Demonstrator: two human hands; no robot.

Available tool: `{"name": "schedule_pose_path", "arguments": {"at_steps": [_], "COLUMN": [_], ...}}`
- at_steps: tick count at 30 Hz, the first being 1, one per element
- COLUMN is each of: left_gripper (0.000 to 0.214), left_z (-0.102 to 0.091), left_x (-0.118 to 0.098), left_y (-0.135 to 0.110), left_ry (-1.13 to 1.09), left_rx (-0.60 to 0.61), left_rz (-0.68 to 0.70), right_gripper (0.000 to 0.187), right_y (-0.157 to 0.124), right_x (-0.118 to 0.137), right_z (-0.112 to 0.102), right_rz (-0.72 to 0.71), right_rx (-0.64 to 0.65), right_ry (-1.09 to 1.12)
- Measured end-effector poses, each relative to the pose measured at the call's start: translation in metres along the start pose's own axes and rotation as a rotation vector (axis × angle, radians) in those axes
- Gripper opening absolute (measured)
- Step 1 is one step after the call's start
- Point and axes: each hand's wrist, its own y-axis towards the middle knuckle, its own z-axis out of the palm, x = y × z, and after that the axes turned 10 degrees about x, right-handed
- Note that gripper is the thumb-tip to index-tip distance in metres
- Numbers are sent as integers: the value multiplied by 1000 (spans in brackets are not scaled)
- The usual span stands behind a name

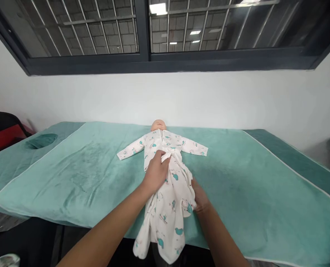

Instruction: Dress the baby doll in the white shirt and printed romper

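A baby doll [158, 125] lies on its back on a teal towel [237, 178], head toward the wall, dressed in a white printed top [165, 142] with both sleeves spread out. A second white garment with teal prints [166, 215] is draped over the doll's lower body and hangs past the front edge of the table. My left hand [155, 172] is closed, pinching the top edge of this garment at the doll's waist. Partly tucked under the cloth, my right hand [199, 196] grips the garment's right side; its fingers are mostly hidden.
The towel covers a teal padded table [292, 152] against a white wall, under a dark-framed window [142, 40]. A round face hole [41, 141] shows at the table's left end. A black and red chair [0, 129] stands at the far left.
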Motion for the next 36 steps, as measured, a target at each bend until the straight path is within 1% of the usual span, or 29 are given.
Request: {"name": "schedule_pose_path", "arguments": {"at_steps": [2,4,6,9,12,14,16,18,20,22,24,27,28,29,31,32,33,34,36], "left_gripper": [17,17,20,25,33,40,42,38,35,33,31,20,14,9,2,2,4,7,13], "left_z": [1,2,4,6,6,4,2,1,0,-2,-6,-15,-18,-19,-19,-17,-13,-9,1], "left_x": [0,1,4,10,18,24,28,30,32,33,34,33,31,28,21,17,14,12,11], "left_y": [14,24,30,31,25,23,23,23,24,23,22,26,30,36,51,59,66,72,78], "left_ry": [165,253,311,388,384,357,351,373,376,319,213,57,47,69,193,274,350,417,520], "left_rx": [-48,-72,-90,-98,-62,-49,-37,-9,19,38,76,185,190,160,22,-53,-110,-142,-154], "left_rz": [43,59,55,66,85,81,59,22,-15,-24,-20,16,44,81,138,138,118,82,17], "right_gripper": [56,45,35,27,29,29,27,27,27,28,29,32,32,32,32,32,32,32,33], "right_y": [1,4,7,7,7,12,23,39,57,72,81,87,87,88,88,89,89,90,91], "right_x": [0,0,0,1,3,7,15,24,30,31,25,13,11,9,7,7,7,7,6], "right_z": [1,3,7,14,15,11,3,-6,-13,-18,-23,-29,-31,-33,-36,-38,-40,-42,-47], "right_rz": [20,36,38,12,-17,-57,-113,-150,-156,-149,-138,-129,-129,-129,-129,-130,-131,-134,-140], "right_rx": [20,11,-26,-107,-189,-218,-215,-199,-215,-259,-294,-330,-345,-359,-388,-404,-421,-439,-478], "right_ry": [78,163,210,130,-96,-347,-651,-910,-1049,-1069,-1029,-972,-959,-946,-924,-913,-901,-890,-869]}}
